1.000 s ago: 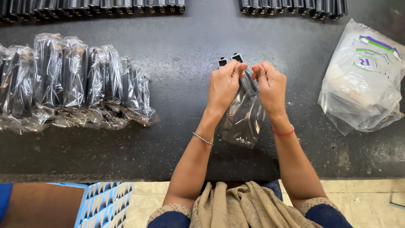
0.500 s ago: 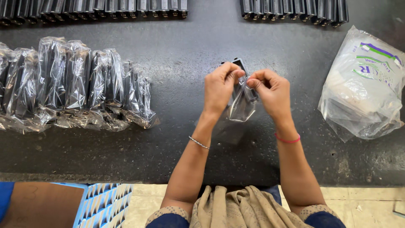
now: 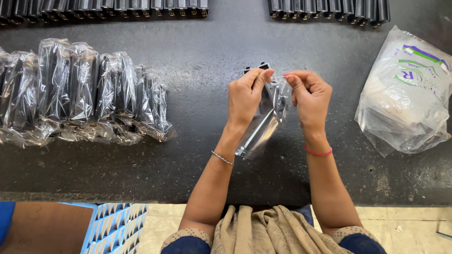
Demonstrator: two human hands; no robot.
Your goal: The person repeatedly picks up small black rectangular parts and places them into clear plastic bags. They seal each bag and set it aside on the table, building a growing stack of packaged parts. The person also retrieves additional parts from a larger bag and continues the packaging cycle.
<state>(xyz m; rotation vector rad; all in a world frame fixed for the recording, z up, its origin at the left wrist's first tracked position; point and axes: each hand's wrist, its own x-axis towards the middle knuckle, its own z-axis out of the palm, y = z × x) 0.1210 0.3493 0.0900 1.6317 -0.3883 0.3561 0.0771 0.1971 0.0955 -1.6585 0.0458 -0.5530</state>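
From the head view, the left hand and the right hand are raised side by side over a dark table, with a clear plastic bag held between them. The left hand's fingers are closed in a pinch on the top edge of the bag, thumb against fingertips. The right hand's fingers are curled inward and pinch the same top edge from the other side, so both hands are shut on the bag's mouth. A black part sits inside the bag, its upper end showing just above the left hand; the rest of the bag hangs down and toward the person, between the two wrists. On the left of the table lies a row of bagged black parts, leaning against one another. At the far edge stand two rows of unbagged black parts, one on the left and one on the right. Near the right hand, but apart from it, lies a large plastic sack with coloured print.
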